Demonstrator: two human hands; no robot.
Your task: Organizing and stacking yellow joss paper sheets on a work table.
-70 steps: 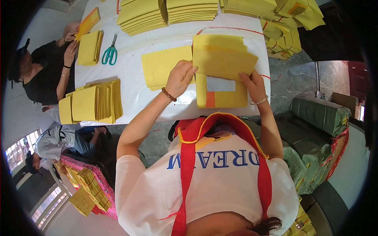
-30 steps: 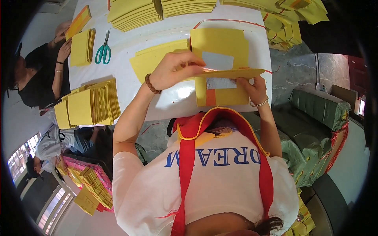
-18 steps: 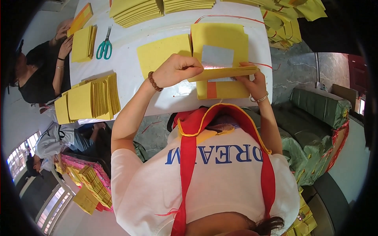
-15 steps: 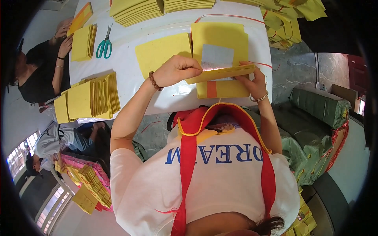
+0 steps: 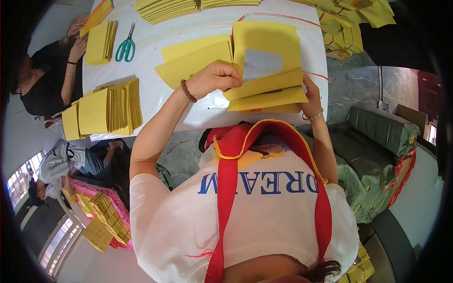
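The left hand [image 5: 214, 78], fingers curled together, pinches the near-left corner of a thin yellow paper sheet [image 5: 264, 84] and lifts it, folding it over at the front edge of the white table [image 5: 207, 23]. The right hand [image 5: 311, 92] closes on the right edge of the same layers, thumb on top, a thin bangle on the wrist. These sheets belong to a stack of square yellow paper [image 5: 266, 45] lying just ahead, with a silver-grey foil square [image 5: 261, 63] at its centre. The work appears to be at the fold-and-peel step: one sheet is half raised, not yet free. The next move likely calls for a clean separation of a single sheet without dragging its neighbours. Both forearms reach forward from the body, the left bent at the elbow and wearing a brown bead bracelet. To the left lie loose yellow sheets [image 5: 193, 59], a fanned pile of folded yellow papers [image 5: 106, 111], and green-handled scissors [image 5: 125, 45]. Another person [image 5: 52, 75] sits at the table's far left.
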